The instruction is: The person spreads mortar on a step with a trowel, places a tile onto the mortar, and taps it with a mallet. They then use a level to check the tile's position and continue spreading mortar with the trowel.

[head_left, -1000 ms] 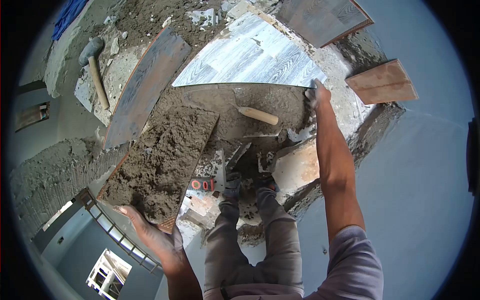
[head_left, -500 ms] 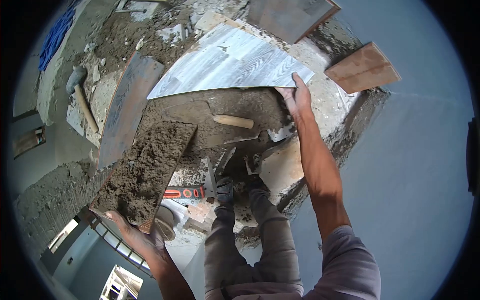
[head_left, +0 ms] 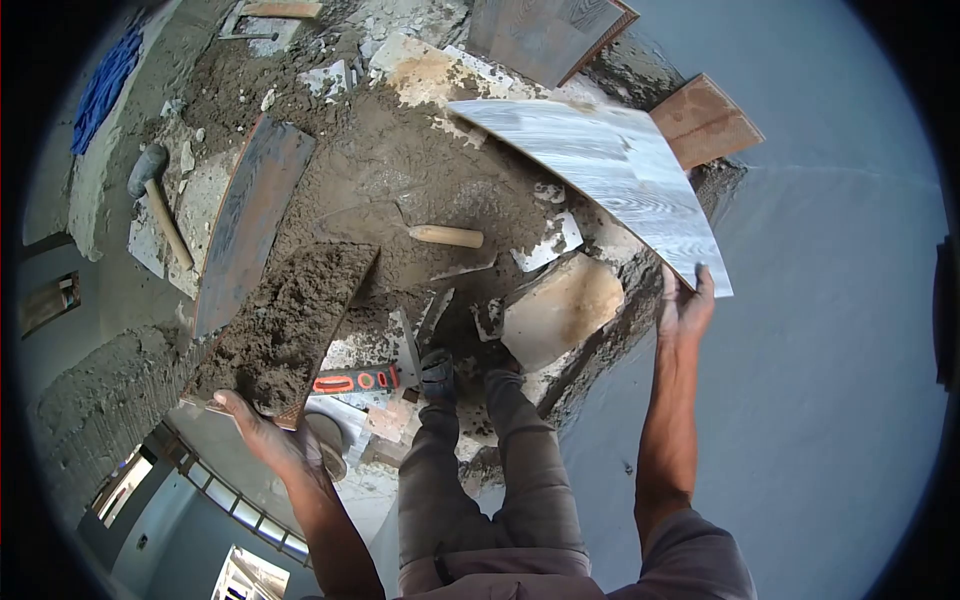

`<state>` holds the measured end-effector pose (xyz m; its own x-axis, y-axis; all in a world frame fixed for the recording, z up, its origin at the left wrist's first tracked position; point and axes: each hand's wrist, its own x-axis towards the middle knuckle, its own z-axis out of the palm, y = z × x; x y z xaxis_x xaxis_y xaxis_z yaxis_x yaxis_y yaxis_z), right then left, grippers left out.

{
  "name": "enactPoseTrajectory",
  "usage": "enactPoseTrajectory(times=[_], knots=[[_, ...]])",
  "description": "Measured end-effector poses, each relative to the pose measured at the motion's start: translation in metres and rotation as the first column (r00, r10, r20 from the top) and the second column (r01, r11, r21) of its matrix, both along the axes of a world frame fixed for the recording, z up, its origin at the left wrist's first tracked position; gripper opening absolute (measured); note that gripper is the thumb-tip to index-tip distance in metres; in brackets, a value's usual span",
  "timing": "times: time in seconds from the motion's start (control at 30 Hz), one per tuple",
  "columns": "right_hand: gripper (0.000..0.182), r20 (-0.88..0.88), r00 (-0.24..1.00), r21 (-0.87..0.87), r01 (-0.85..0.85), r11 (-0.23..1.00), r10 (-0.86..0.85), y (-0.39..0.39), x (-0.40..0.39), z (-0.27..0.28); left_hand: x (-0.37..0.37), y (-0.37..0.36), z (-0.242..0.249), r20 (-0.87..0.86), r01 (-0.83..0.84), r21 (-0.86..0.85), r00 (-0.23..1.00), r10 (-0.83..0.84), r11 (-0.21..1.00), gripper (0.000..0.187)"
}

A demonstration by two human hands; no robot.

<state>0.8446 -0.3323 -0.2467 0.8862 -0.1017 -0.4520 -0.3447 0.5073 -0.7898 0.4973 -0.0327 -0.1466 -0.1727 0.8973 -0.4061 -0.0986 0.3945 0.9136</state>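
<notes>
My left hand [head_left: 268, 436] grips the lower corner of a tile [head_left: 292, 415] whose back carries a thick layer of wet mortar [head_left: 285, 335]. On the right, my right hand [head_left: 686, 300] is closed on the near corner of a grey wood-pattern tile [head_left: 620, 170], thumb on its face and fingers underneath. Between the hands, a trowel [head_left: 447, 236] lies on the mortar bed [head_left: 360, 170], its wooden handle showing and its blade partly buried. A dark wood-pattern tile [head_left: 255, 220] lies just beyond the mortar-covered one.
A rubber mallet [head_left: 160, 200] rests at the left. Near my feet lie a red and black spirit level [head_left: 355, 380] and a broken slab [head_left: 562, 310]. Two tiles stand by the wall: a wood-pattern one [head_left: 540, 40] and a brown-backed one [head_left: 705, 120]. Blue cloth [head_left: 107, 88] hangs far left.
My right hand has swung the grey wood-pattern tile right and turned it, uncovering more of the mortar bed. My left hand still holds the mortar-covered tile in nearly the same place.
</notes>
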Motion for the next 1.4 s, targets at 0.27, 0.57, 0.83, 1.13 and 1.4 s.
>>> enactPoseTrajectory(times=[0.27, 0.57, 0.83, 1.13, 1.4], knots=[[0.034, -0.084, 0.965, 0.105, 0.258, 0.960, -0.250, -0.032, 0.032, -0.050, -0.002, 0.000, -0.001, 0.041, 0.064, 0.031, 0.997, -0.065, 0.997, 0.075], [0.035, -0.090, 0.946, 0.116, 0.320, 0.940, -0.311, -0.009, 0.093, -0.105, 0.006, -0.002, 0.006, 0.009, 0.039, 0.006, 0.999, -0.039, 0.999, 0.070], [0.031, -0.096, 0.910, -0.006, 0.405, 0.914, -0.404, -0.008, 0.184, -0.121, 0.003, 0.003, 0.005, 0.025, 0.071, 0.039, 0.997, -0.072, 0.997, 0.068], [0.037, 0.016, 0.994, -0.186, 0.113, 0.976, -0.112, -0.037, 0.310, -0.128, 0.008, 0.002, 0.008, -0.038, 0.116, 0.063, 0.993, -0.114, 0.991, 0.068], [0.047, -0.152, 0.936, -0.387, -0.353, 0.852, 0.319, -0.026, 0.345, -0.075, 0.008, 0.002, 0.009, -0.069, 0.144, 0.061, 0.988, -0.140, 0.988, 0.067]])
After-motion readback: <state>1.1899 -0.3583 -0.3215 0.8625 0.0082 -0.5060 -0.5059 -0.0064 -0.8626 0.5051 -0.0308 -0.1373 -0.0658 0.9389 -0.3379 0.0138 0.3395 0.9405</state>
